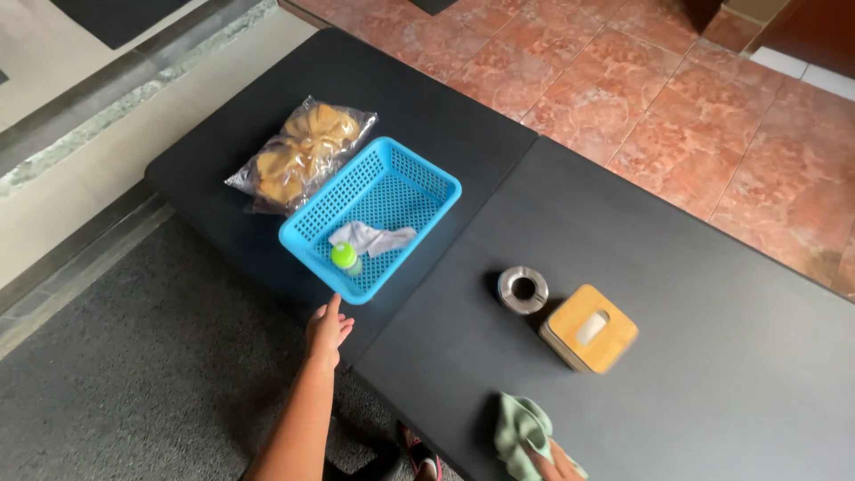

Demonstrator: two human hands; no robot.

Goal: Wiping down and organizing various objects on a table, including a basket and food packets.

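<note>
Left hand (328,331): fingers spread, holding nothing, just short of blue basket (313,239) on black bench (712,356). Right hand (554,463): cut off by frame edge, grip closed on green cloth (521,432), fingers mostly hidden.

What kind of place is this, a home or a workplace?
Probably a home or a small guest room, though that is uncertain. The floor is reddish marble-look tile beside grey carpet, and the black folding table holds a square wooden-topped tissue box and a blue plastic mesh basket.

blue slotted basket (405,183) at table edge; crumpled green cloth (521,428) right.
</note>
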